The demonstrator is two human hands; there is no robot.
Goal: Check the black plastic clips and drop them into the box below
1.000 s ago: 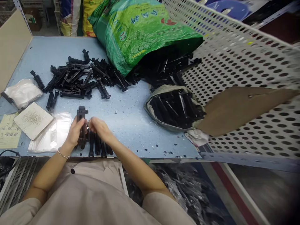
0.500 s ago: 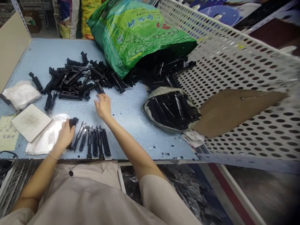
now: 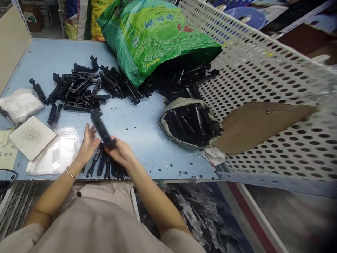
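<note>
A long black plastic part [image 3: 100, 127] is held up in my right hand [image 3: 120, 151], which grips its lower end. Just left of it is my left hand [image 3: 88, 144], fingers apart and nothing in them. Under and between the hands, several black parts [image 3: 100, 165] lie side by side at the table's front edge, their upper ends partly covered by the hands. Farther back spreads a loose pile of similar black parts [image 3: 79, 86].
A green sack [image 3: 158, 38] spills black parts at the back. On the right are a cloth bag [image 3: 168, 135] full of them, brown cardboard [image 3: 258, 123] and a perforated white rack [image 3: 297, 88]. Clear plastic bags [image 3: 56, 154] and a square tile [image 3: 33, 137] lie left.
My right hand has come back from the pile's edge towards me and now holds a black part. My left hand has moved right and up, away from the row's left end, and is open.
</note>
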